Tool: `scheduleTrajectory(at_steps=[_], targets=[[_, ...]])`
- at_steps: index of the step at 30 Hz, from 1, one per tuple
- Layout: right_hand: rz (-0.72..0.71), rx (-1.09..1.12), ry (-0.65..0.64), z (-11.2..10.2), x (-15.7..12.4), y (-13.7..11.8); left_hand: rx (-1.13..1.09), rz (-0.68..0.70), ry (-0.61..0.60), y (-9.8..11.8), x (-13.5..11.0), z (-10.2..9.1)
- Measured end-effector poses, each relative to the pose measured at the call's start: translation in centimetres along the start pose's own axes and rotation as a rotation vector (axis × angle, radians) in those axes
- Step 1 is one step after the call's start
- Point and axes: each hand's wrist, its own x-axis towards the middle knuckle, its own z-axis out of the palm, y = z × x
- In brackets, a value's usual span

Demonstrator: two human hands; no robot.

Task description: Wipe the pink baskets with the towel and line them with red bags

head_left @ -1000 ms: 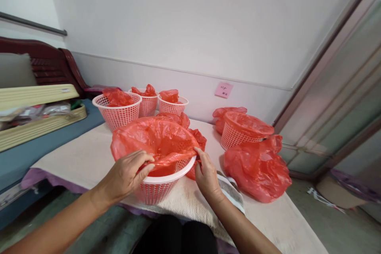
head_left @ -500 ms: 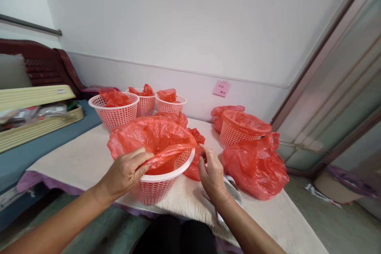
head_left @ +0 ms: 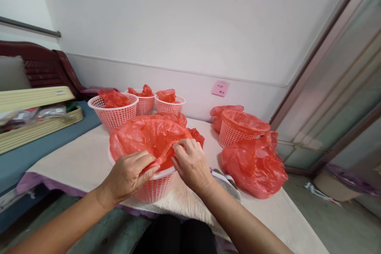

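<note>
pinching the red bag [head_left: 143,134], right hand [head_left: 193,163] has joined left hand's [head_left: 128,175] grip

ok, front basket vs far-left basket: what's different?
The front basket holds a spread red bag; the far-left basket holds a crumpled red bag.
The left hand and right hand pinch the front basket's bag; neither touches the far-left basket.
Both are pink and perforated.

Wall [head_left: 190,20]: soft, even light brightens your view at 12 o'clock.
Bag [head_left: 137,135]: you catch small glints on its creases, toward 8 o'clock.
Floor [head_left: 119,230]: dim for you at 7 o'clock.
Door frame [head_left: 331,35]: slanted by your wide lens, 2 o'clock.
</note>
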Motion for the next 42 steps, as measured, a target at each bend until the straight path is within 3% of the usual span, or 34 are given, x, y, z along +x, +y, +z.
scheduleTrajectory(at_steps=[10, 16, 27, 32, 35, 37, 42], targets=[[0.024, 0.124, 0.064, 0.1, -2.3, 0.7, -0.027, -0.008, 0.025, 0.0, -0.7, 0.4], [-0.010, 0.194, 0.150, -0.1, -4.4, 0.6, -0.013, -0.036, 0.123, -0.4, -1.9, 1.0], [0.023, 0.308, 0.143, 0.4, -6.6, -1.2, -0.014, -0.007, 0.254, -0.6, -6.2, 2.2], [0.095, 0.327, 0.082, 1.2, -7.0, -1.6, 0.012, -0.063, 0.326, -0.1, -7.5, 3.3], [0.191, 0.378, 0.020, 1.6, -7.3, -1.2, 0.015, -0.074, 0.382, 0.3, -7.7, 3.8], [0.333, 0.527, -0.011, 1.8, -7.4, -0.7, 0.013, -0.062, 0.422, 0.2, -7.8, 3.9], [1.141, 1.401, 0.102, 2.0, -7.1, 0.2, -0.007, -0.039, 0.421, -0.2, -7.7, 3.9]])
